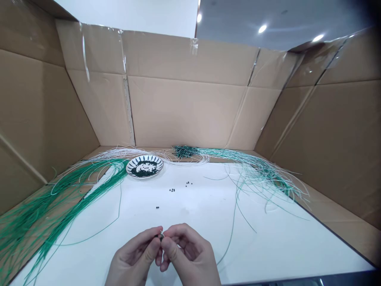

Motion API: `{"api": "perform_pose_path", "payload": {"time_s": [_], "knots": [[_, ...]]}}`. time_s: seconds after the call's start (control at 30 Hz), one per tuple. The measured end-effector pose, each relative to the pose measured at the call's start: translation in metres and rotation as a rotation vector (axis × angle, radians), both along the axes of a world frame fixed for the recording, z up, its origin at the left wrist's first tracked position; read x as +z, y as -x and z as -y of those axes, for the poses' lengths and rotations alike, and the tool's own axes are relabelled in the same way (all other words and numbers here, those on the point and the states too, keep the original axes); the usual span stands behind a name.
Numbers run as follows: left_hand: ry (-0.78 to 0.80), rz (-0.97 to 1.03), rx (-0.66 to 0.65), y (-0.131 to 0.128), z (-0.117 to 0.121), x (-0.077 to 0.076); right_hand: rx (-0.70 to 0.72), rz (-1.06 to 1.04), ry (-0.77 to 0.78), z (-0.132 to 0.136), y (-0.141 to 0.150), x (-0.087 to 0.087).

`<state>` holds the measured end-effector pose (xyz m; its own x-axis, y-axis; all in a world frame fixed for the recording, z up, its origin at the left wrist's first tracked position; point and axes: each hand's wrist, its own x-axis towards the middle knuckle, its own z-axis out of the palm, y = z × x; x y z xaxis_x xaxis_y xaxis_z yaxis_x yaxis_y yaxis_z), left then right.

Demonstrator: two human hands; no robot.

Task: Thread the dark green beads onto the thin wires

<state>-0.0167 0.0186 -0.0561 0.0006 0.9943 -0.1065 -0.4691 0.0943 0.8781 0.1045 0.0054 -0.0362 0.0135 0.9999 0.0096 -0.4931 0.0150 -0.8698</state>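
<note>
Near the front of the white table, my left hand (133, 256) and my right hand (190, 254) meet fingertip to fingertip. Both are closed in a pinch around one tiny thing, a dark bead (162, 236) with a short thin white strand (161, 232) sticking up from it. The fingers hide most of it, so which hand grips which part cannot be told. Beyond the hands, small dark beads (172, 190) lie loose in little groups on the tabletop. A white plate with a striped rim (130, 163) holds many more dark beads (144, 173).
Long green strands (74, 202) spread over the table's left side, with white strands (119, 153) behind them. At the back and right lies a bundle of green and white strands (256, 163), a dark green tangle (185, 151) at its end. Cardboard walls (190, 107) surround the table (282, 246).
</note>
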Motion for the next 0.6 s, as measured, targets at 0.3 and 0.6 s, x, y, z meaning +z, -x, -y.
{"api": "perform_pose_path", "payload": {"time_s": [0.3,0.6], "knots": [[0.03,-0.007,0.127,-0.01,0.01,0.023,-0.082,0.213,-0.067,0.007,-0.011,0.016],[-0.124,-0.083,0.079,-0.009,0.016,0.031,0.058,0.444,-0.194,0.014,-0.02,0.032]]}}
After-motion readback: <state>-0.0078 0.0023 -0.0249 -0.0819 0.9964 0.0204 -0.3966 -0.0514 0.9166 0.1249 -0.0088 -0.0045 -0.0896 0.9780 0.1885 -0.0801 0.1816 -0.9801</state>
